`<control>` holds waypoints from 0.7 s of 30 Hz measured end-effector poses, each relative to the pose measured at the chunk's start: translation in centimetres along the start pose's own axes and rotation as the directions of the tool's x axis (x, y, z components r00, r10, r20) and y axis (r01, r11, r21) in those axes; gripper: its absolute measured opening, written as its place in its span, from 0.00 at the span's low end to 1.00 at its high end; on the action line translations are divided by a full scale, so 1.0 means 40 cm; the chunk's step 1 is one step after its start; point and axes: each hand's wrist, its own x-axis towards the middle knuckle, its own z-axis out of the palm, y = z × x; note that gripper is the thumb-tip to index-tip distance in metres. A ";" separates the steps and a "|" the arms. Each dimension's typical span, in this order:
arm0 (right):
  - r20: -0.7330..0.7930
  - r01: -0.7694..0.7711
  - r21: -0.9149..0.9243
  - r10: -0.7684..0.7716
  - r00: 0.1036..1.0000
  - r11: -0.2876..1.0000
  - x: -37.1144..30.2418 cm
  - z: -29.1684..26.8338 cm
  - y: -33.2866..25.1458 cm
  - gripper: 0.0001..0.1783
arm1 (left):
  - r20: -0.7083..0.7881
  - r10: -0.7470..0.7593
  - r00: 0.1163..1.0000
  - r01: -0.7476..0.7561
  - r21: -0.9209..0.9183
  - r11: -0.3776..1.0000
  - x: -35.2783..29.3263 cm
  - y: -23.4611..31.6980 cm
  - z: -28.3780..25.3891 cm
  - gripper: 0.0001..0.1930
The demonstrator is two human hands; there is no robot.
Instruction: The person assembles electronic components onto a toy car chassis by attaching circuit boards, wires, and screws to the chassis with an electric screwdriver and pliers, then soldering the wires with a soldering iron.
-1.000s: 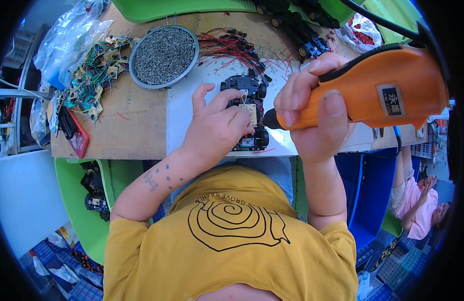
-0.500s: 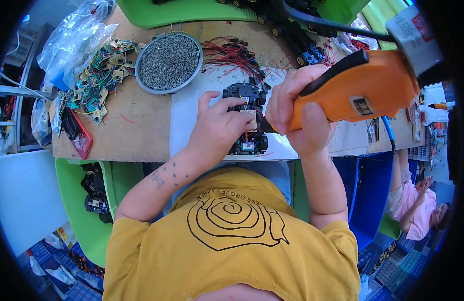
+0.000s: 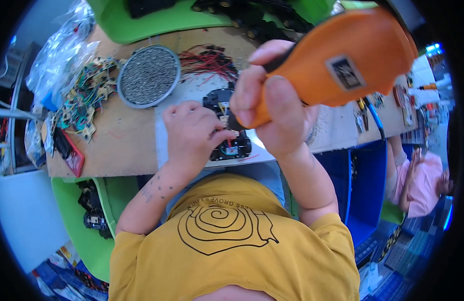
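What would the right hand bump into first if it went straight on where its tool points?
Probably the small black car chassis: the orange tool in the right hand aims its dark nose there, seemingly right over it, though depth and contact are unclear.

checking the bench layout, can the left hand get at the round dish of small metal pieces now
Probably yes: the left hand shows no tool, and the dish sits just beyond it with nothing visible between, though the hand must leave the black wheeled chassis.

From here I see clear plastic bags (image 3: 61, 62) on the worktop's (image 3: 124, 155) far left, a flat red object (image 3: 75, 164) at its near-left corner, a green bin (image 3: 71, 220) below, a pink-shirted person (image 3: 423, 180) beyond its right end.
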 end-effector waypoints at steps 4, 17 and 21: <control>0.015 0.045 0.046 -0.045 0.999 0.998 0.004 0.018 0.012 0.23 | 0.016 0.007 1.000 -0.007 0.010 1.000 0.006 0.006 -0.001 0.14; -0.007 -0.012 0.023 0.012 1.000 1.000 -0.002 0.009 0.009 0.22 | 0.049 0.019 0.999 -0.020 0.010 1.000 0.005 0.016 0.007 0.13; -0.028 -0.025 0.031 0.026 0.999 0.999 0.004 0.018 0.010 0.21 | 0.050 0.010 0.999 -0.006 -0.062 0.998 -0.001 -0.002 0.013 0.13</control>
